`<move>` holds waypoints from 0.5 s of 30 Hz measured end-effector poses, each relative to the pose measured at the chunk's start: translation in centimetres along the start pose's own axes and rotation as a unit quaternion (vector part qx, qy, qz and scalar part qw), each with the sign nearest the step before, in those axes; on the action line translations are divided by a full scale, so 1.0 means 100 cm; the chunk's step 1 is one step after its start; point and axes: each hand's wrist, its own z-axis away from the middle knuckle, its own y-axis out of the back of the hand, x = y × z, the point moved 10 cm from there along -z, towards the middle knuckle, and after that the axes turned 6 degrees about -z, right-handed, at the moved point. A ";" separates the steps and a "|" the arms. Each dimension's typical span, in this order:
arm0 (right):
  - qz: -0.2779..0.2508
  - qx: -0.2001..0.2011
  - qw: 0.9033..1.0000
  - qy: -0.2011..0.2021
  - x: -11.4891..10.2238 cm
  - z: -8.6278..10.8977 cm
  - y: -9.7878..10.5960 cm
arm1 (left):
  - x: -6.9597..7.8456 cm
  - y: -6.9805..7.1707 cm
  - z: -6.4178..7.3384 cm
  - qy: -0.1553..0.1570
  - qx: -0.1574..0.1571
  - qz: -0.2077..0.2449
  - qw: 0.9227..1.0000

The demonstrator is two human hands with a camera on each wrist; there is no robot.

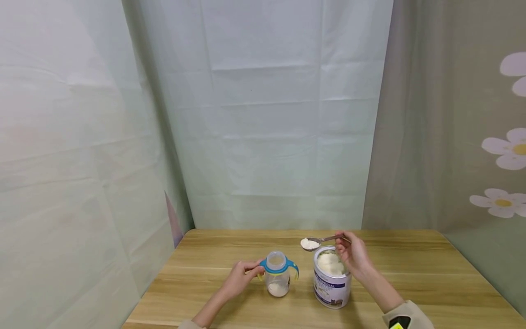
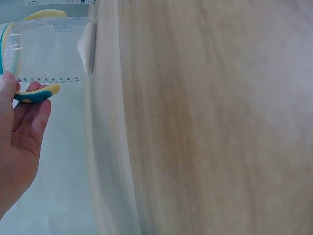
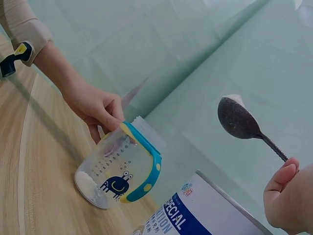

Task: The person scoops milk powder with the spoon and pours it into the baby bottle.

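My left hand (image 1: pixel 240 278) grips one handle of a clear baby bottle (image 1: pixel 277 279) with a blue and yellow handle ring; the bottle has no cap, and white powder lies at its bottom. In my right hand (image 1: pixel 354 253) I hold a dark metal spoon (image 1: pixel 327 238) by its handle, its bowl heaped with white powder (image 1: pixel 309 244). That bowl is in the air, above and to the left of the open milk powder can (image 1: pixel 332 292), between can and bottle. Pale powder fills the can near its rim. The right wrist view shows the underside of the spoon bowl (image 3: pixel 238 119).
The wooden table (image 1: pixel 205 256) bears the bottle and the can side by side. Pale cloth hangs (image 1: pixel 271 137) behind the table and at its left. A darker curtain with white flowers (image 1: pixel 503 202) stands on the right.
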 end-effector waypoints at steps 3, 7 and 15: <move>0.004 -0.002 1.000 0.001 0.001 0.000 -0.001 | -0.003 -0.001 0.000 -0.001 -0.001 0.001 1.000; 0.005 -0.005 1.000 0.002 0.001 0.000 -0.003 | -0.019 -0.006 -0.002 0.000 0.003 -0.001 1.000; 0.016 -0.002 1.000 0.004 0.002 0.001 -0.004 | -0.035 -0.010 -0.005 -0.006 0.003 0.004 1.000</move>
